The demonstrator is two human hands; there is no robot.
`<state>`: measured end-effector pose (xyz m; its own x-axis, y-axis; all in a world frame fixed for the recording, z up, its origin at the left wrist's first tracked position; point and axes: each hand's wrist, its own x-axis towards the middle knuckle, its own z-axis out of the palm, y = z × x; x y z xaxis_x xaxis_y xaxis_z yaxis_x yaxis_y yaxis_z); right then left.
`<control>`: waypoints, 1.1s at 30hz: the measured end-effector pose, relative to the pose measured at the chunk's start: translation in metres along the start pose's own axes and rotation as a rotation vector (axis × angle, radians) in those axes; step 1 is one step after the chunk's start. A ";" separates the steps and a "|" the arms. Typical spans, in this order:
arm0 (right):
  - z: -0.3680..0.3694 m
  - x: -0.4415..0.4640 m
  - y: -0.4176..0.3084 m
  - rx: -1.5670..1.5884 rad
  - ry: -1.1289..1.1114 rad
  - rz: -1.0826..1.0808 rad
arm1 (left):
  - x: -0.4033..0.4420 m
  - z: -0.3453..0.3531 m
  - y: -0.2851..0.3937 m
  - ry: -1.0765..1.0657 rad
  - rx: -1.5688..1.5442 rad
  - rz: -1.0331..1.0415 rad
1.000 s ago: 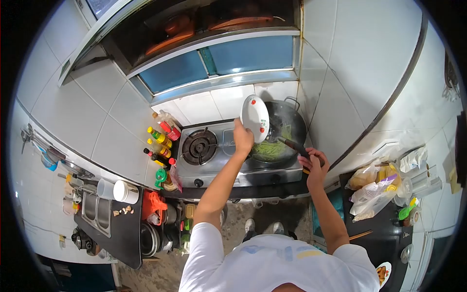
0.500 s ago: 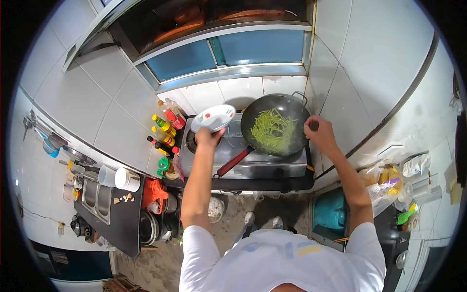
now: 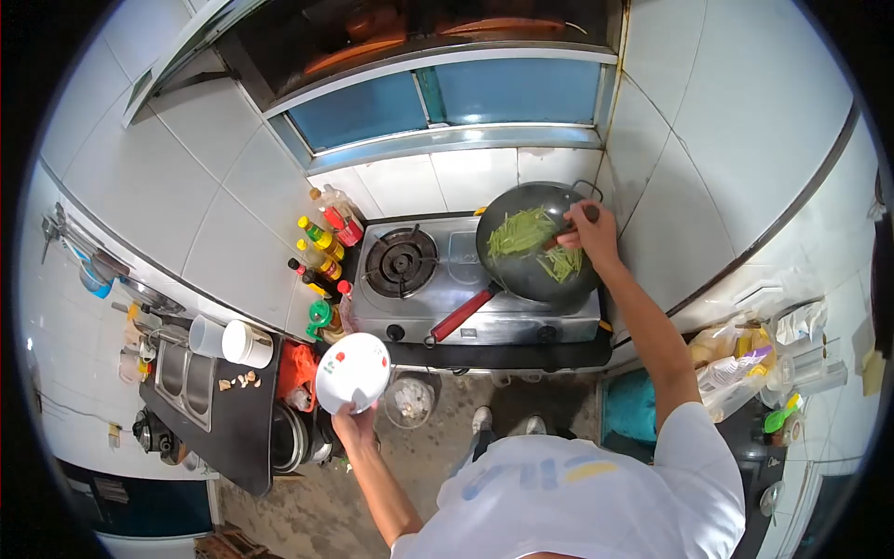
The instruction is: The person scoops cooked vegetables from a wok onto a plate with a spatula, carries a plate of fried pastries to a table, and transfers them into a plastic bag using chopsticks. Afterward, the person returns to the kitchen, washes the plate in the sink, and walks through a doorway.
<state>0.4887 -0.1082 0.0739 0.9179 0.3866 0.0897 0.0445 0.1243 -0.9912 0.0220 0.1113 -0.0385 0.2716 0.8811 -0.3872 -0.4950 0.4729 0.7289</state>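
Note:
My left hand (image 3: 355,427) grips the lower rim of a white plate (image 3: 352,373) with red and green decoration, held over the floor left of my body. My right hand (image 3: 592,233) is closed round the dark handle of a cooking utensil (image 3: 562,237) whose far end reaches into the wok. Green strips of vegetable (image 3: 521,232) lie in the dark wok (image 3: 531,279), parted into two heaps. The wok sits on the right side of the steel stove (image 3: 433,321), its red handle (image 3: 463,314) pointing to the front left.
A bare burner (image 3: 401,264) is left of the wok. Sauce bottles (image 3: 320,238) line the stove's left side. Further left are a sink (image 3: 186,384) and a white bucket (image 3: 246,344). Bagged goods (image 3: 731,363) stand on the right. A bin (image 3: 411,401) is on the floor.
The plate has moved from above the stove down and left, away from the wok. My right hand has moved in over the wok, and the vegetables are now split apart.

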 end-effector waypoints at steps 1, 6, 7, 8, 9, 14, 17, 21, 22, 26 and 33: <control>-0.001 0.014 -0.002 -0.062 -0.027 -0.003 | -0.005 -0.005 0.000 0.030 0.015 0.001; 0.003 0.032 0.025 -0.108 0.005 -0.072 | -0.012 -0.013 -0.005 0.133 0.031 -0.030; 0.003 0.029 0.031 -0.185 -0.022 -0.074 | -0.011 -0.010 -0.006 0.124 0.018 -0.033; -0.002 0.029 0.032 -0.235 -0.039 -0.071 | -0.009 -0.010 -0.006 0.102 0.003 -0.036; -0.005 0.025 0.016 -0.289 -0.056 -0.070 | -0.006 -0.009 -0.008 0.079 -0.016 -0.041; -0.032 0.005 -0.064 -0.621 -0.236 -0.095 | -0.002 0.008 -0.008 0.038 -0.041 -0.077; -0.048 0.002 -0.078 -0.855 -0.303 -0.107 | -0.001 0.010 -0.010 0.022 -0.009 -0.088; -0.061 -0.005 -0.029 -0.685 -0.022 -0.094 | -0.011 0.019 -0.007 0.016 0.023 -0.083; -0.059 -0.007 -0.006 -0.558 0.063 -0.075 | -0.014 0.022 -0.006 0.008 0.020 -0.080; -0.030 -0.011 0.047 -0.522 -0.040 -0.491 | -0.012 0.017 -0.009 -0.007 0.041 -0.108; -0.058 -0.023 -0.021 -0.609 -0.302 -0.338 | -0.013 0.019 -0.013 -0.022 0.020 -0.134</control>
<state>0.4893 -0.1724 0.0876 0.6713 0.6616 0.3341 0.5949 -0.2121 -0.7753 0.0404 0.0934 -0.0322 0.3523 0.8097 -0.4693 -0.4366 0.5857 0.6829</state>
